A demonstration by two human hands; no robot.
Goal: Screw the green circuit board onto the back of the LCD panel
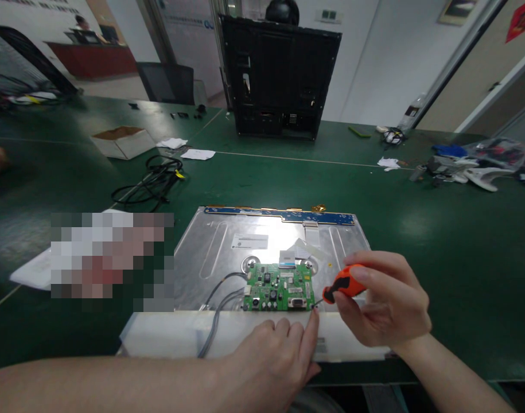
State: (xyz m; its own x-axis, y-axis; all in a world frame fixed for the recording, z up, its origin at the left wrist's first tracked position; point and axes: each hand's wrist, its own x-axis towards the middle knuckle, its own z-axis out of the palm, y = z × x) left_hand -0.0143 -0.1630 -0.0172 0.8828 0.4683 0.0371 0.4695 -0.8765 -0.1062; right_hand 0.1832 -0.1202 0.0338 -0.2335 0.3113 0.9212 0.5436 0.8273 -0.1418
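Pinched between thumb and fingers of the right hand (387, 301), a stubby orange-and-black screwdriver (343, 284), thin shaft slanting down to the near right corner of a rectangular green circuit board (279, 291). Set apart from the right, with index finger stretched to that same corner and other fingers loosely bent, the left hand (273, 355), above a strip of milky white film (167, 332). Beneath the board, a flat silver metal panel (214, 238), with a long blue circuit strip (253, 212) along its far edge and a white rectangular label (250, 241) between. Running from the board's left side, thin grey cables (214, 327). Farther out on the green tabletop (430, 229), a loose coil of black cable (152, 180), an open white cardboard box (128, 144) and, standing upright at the back, a large black plastic housing (283, 74).
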